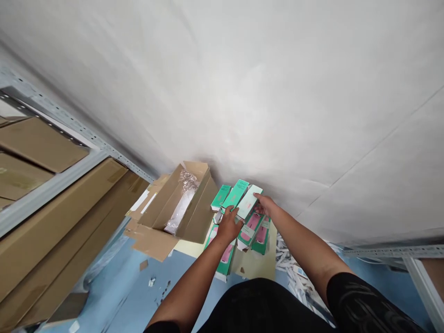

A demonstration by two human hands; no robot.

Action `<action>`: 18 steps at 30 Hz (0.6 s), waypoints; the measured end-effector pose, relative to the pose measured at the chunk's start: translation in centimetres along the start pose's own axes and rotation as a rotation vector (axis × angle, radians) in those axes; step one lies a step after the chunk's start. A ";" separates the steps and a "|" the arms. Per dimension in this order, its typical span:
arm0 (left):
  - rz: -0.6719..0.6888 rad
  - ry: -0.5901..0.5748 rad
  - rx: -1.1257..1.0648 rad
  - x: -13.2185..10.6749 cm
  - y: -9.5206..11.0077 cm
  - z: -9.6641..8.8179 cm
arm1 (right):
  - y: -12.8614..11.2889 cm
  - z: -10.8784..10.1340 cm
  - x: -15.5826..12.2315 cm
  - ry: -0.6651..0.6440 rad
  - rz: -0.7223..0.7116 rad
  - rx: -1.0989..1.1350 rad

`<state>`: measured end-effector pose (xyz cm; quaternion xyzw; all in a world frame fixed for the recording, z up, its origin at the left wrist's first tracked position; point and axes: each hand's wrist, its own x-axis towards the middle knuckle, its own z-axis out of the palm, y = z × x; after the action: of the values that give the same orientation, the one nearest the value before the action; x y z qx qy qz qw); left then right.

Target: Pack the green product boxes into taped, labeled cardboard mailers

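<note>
A narrow pale green box is tilted on top of a pile of green cartons. My right hand is closed on its right side, thumb on top and fingers partly hidden beneath. My left hand is curled at the box's near left corner, also touching the end of a bright green box. Another green box is at the left of the pile. Below my hands are green boxes with pink panels, one under the right hand and one beside the left wrist.
An open cardboard carton holding clear plastic wrap stands left of the pile. Shelving with large cartons lines the left side. A white wall rises behind. Paper scraps litter the blue floor at right.
</note>
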<state>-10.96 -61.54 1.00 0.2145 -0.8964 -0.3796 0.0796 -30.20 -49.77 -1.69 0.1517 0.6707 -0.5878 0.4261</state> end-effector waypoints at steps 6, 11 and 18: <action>-0.011 -0.014 0.003 -0.5 -0.1 -0.3 | -0.5 0.2 1.2 0.010 -0.044 -0.015; 0.032 -0.017 -0.019 -0.7 -0.9 -0.4 | 0.4 0.6 0.6 0.061 -0.186 0.017; 0.098 0.065 -0.061 -2.3 -2.1 -2.0 | 1.8 1.6 -2.7 0.176 -0.384 0.152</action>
<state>-7.65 -63.15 0.99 0.1799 -0.8908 -0.3952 0.1337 -26.74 -49.95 -0.73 0.1038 0.6757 -0.6915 0.2335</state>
